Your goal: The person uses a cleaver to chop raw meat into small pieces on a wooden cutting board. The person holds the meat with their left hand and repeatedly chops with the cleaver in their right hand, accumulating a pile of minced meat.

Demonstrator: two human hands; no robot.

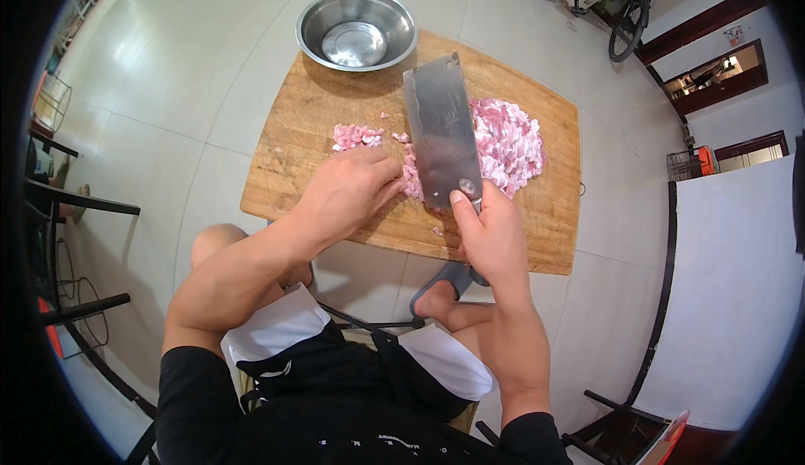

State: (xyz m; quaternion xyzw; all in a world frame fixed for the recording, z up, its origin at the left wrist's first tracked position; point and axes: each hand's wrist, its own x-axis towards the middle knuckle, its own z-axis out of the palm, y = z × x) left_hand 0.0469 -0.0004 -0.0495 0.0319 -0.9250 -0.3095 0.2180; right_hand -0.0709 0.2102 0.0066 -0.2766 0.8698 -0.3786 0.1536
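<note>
A broad steel cleaver has its handle gripped in my right hand, the thumb lying at the base of the blade. The blade leans over a strip of pink meat, whose edge is partly hidden beneath it. My left hand presses on that meat with curled fingers, just left of the blade. Beyond the left hand sits a small cluster of cut meat. A larger heap of chopped meat lies right of the cleaver. All of it rests on a wooden cutting board.
An open metal bowl stands at the board's far left edge. Black chair legs stick out at the left. A bicycle is parked at the far right, and a white panel stands to the right.
</note>
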